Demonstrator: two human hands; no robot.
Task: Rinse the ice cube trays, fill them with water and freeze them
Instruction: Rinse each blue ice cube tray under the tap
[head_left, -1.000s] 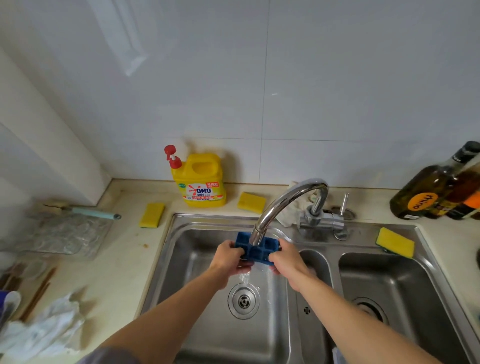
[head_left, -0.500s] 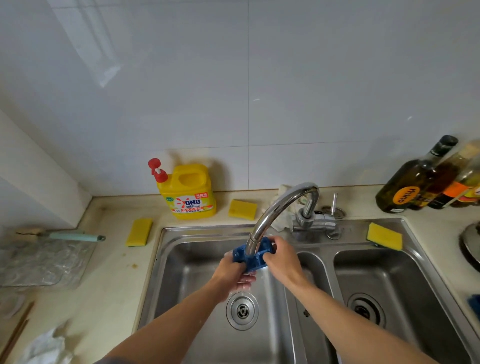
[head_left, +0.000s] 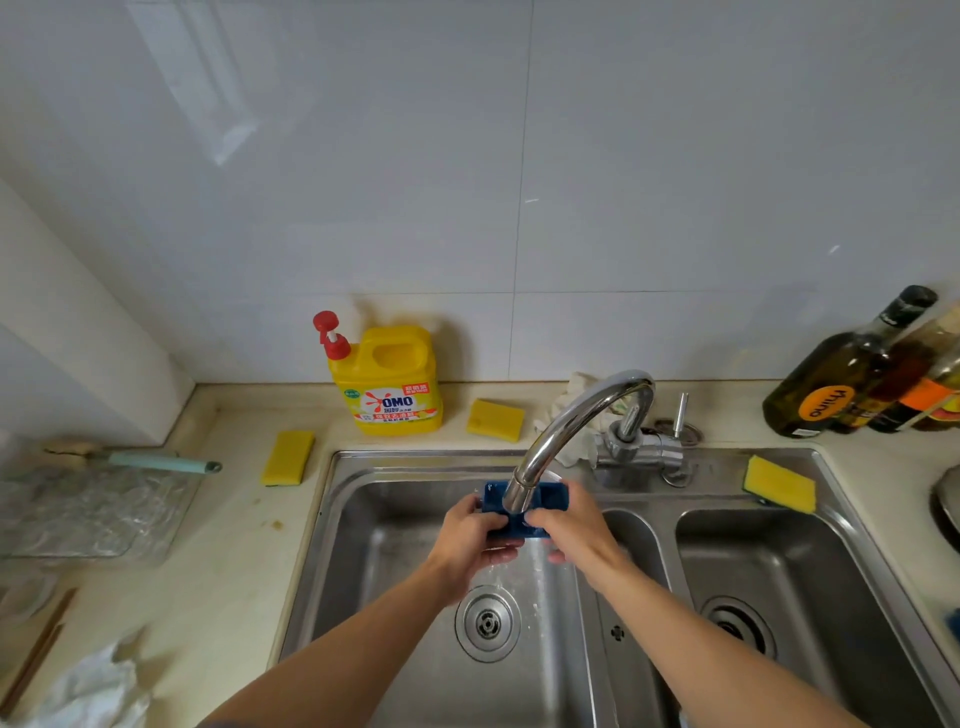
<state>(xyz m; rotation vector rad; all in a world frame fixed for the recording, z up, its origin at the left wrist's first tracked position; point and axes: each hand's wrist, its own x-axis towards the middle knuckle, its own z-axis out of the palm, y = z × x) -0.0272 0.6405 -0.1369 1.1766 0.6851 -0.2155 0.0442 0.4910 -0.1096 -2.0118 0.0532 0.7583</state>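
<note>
My left grip (head_left: 470, 540) and right grip (head_left: 571, 525) clasp the ice cube tray (head_left: 551, 500) | now flatter under faucet (head_left: 571, 421) | rinse ongoing

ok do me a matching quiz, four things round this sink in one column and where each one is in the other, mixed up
Things
1. ice cube tray
2. yellow detergent jug
3. teal-handled brush
4. dark oil bottle

Places
a. far right of the counter
b. gripped by the left hand and right hand under the tap
c. left counter, along the far edge of the clear mat
d. against the back wall, left of the tap

Pairs: 1-b, 2-d, 3-c, 4-a
</note>
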